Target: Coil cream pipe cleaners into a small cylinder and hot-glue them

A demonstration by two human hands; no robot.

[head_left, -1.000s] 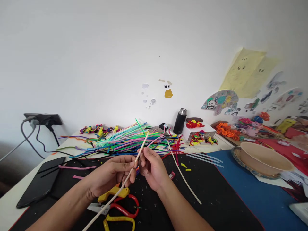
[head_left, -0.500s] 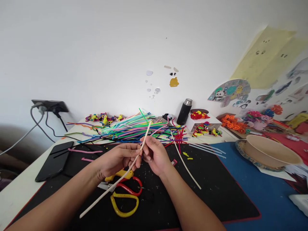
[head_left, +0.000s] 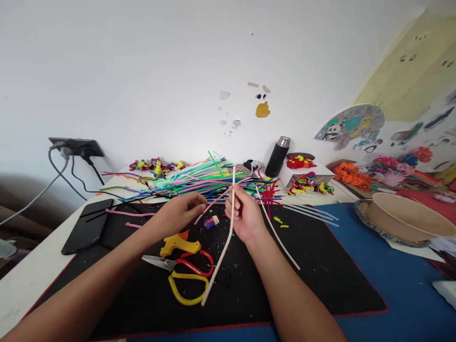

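In my right hand [head_left: 244, 213] is a cream pipe cleaner [head_left: 227, 247], pinched near its upper part, with a slight bend below the fingers and its long end hanging down toward me. My left hand [head_left: 185, 209] is off the pipe cleaner, fingers loosely curved and apart, above the black mat [head_left: 313, 285]. A small purple and orange item with a white cap [head_left: 211, 222] lies between the hands. Below my left hand are a yellow tool [head_left: 180, 244] and scissors [head_left: 188, 275] with red and yellow handles. A second cream pipe cleaner [head_left: 278, 232] lies right of my right wrist.
Behind the hands is a pile of colourful pipe cleaners [head_left: 192, 180]. A black phone [head_left: 85, 225] lies left, a black flask [head_left: 278, 156] stands at the back, and a beige bowl [head_left: 409, 218] sits right.
My left hand has let go of the cream pipe cleaner and moved away to the left. The pipe cleaner in my right hand now hangs more upright and bent. The view has shifted slightly.
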